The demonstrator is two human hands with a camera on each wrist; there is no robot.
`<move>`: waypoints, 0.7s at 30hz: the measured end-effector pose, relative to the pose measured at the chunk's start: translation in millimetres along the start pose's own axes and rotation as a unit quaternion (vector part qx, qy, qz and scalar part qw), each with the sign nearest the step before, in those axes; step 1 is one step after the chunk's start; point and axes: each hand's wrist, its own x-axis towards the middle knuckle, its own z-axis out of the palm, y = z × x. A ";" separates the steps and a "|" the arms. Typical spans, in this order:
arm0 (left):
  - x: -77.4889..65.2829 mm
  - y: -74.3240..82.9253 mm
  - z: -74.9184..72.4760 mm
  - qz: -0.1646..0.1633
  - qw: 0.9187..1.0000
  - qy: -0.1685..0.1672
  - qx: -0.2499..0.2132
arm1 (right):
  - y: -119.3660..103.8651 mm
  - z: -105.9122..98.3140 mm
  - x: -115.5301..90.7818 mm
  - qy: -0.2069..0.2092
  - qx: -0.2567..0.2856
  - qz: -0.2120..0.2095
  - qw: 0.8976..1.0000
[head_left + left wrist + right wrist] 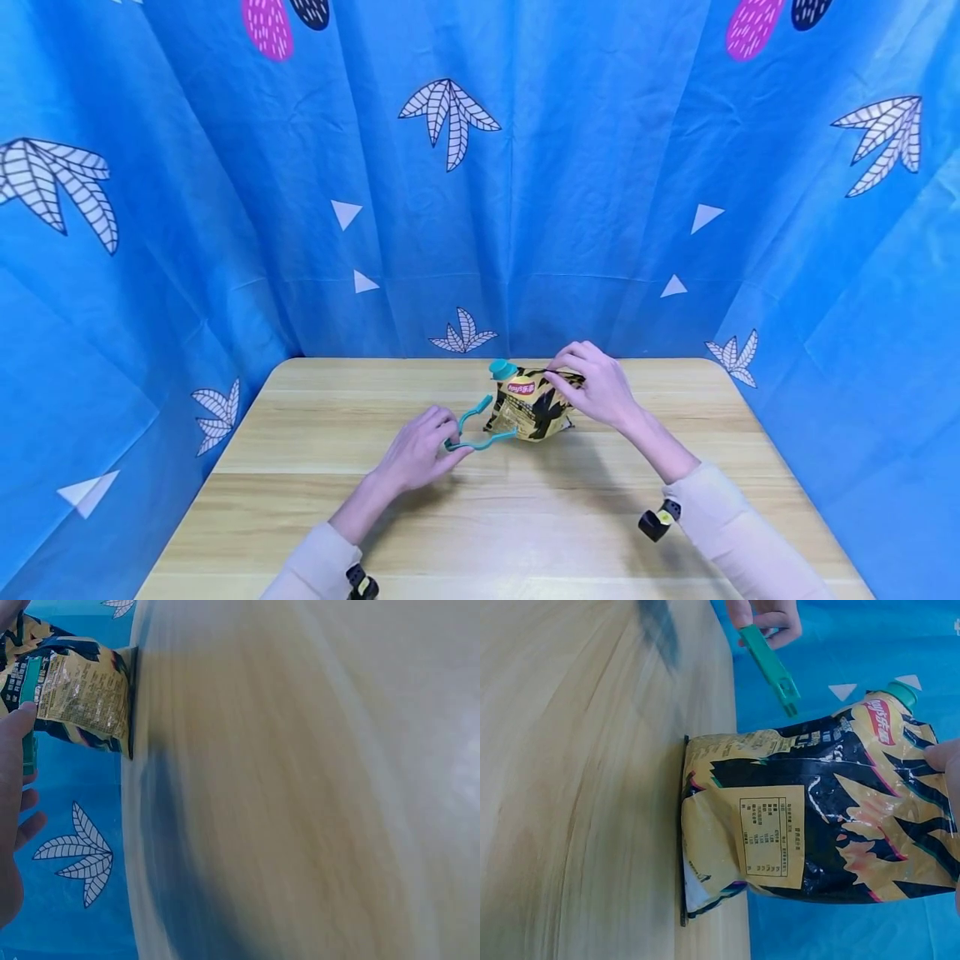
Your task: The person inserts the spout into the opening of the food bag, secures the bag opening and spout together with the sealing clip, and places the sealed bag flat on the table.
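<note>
The left forearm slants up and rightward, the left hand [426, 448] low above the table [525, 533], its grip closed around the clip [769, 664], whose two arms spread toward the bag [817, 810]. The right forearm slants up and leftward; the right hand [594, 385] pinches the bag's top edge. The bag stands upright on the table.

From here, the wooden table [517, 533] shows pale, streaked boards with rounded far corners — one band browner than its neighbours — and a whitish glare toward the near side. Soft shadows [180, 870] stretch across the wood. A gold-and-black snack bag [532, 408] is upright above the far part — whether its bottom edge touches, I can't tell.
</note>
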 end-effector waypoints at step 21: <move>18.1 -2.6 8.3 -0.023 0.998 0.052 -0.025 | 0.4 0.5 -1.3 0.002 -0.002 -0.007 1.000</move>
